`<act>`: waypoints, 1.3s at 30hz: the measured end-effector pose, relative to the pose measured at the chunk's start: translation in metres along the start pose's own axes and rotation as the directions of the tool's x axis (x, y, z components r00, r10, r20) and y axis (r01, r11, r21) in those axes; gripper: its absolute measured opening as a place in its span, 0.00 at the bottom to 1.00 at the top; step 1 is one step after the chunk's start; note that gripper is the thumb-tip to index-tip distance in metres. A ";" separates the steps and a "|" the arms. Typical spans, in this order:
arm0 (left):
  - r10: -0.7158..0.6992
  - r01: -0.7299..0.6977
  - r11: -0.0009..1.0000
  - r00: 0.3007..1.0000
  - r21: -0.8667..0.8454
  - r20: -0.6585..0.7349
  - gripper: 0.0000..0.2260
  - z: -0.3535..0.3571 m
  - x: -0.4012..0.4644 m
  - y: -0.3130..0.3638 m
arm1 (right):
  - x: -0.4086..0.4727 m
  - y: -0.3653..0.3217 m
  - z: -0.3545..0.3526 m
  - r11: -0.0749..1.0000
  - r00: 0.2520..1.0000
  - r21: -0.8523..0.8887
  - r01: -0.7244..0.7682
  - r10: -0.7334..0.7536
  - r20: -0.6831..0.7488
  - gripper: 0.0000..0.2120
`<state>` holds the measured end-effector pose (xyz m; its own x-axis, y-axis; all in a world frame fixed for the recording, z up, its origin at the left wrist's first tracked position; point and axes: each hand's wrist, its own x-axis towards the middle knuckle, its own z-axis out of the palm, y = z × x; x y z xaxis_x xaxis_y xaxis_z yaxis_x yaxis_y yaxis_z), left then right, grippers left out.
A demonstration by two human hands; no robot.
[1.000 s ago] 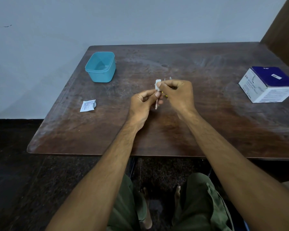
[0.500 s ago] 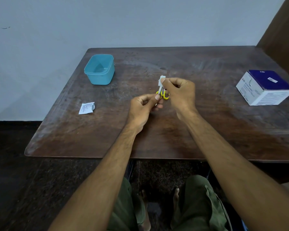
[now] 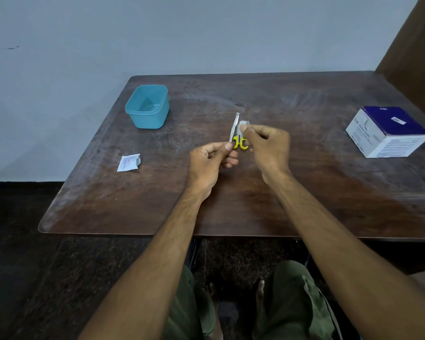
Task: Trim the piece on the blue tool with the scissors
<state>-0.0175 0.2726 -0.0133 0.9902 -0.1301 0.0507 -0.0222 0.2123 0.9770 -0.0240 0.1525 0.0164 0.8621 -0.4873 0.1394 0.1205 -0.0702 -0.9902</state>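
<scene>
My left hand [image 3: 210, 160] pinches metal tweezers [image 3: 234, 127] between thumb and forefinger, their tip pointing up and away from me. My right hand [image 3: 268, 146] pinches a small white swab or pad [image 3: 243, 124] just to the right of the tweezers. Small scissors with yellow handles [image 3: 241, 143] lie on the wooden table [image 3: 255, 192] between and behind my hands, only the handles showing.
A teal plastic tub [image 3: 147, 106] stands open at the back left. A torn white sachet [image 3: 128, 162] lies near the left edge. A white and blue box [image 3: 388, 131] sits at the far right. My knees and feet show below the table's front edge.
My hands have drawn apart. The white pad in my right hand has come away from the tweezers, which now stand free and point up in my left hand. The scissors' yellow handles have come into view.
</scene>
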 end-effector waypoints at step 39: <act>0.021 -0.023 0.993 1.000 0.117 0.020 0.05 -0.001 0.003 -0.004 | 0.006 -0.003 0.010 0.995 0.995 0.050 -0.088 0.085 0.047 0.10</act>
<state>-0.0148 0.2722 -0.0177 0.9866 -0.1445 0.0753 -0.0610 0.1005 0.9931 -0.0147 0.1584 0.0204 0.8916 -0.4496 0.0541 0.0687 0.0164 -0.9975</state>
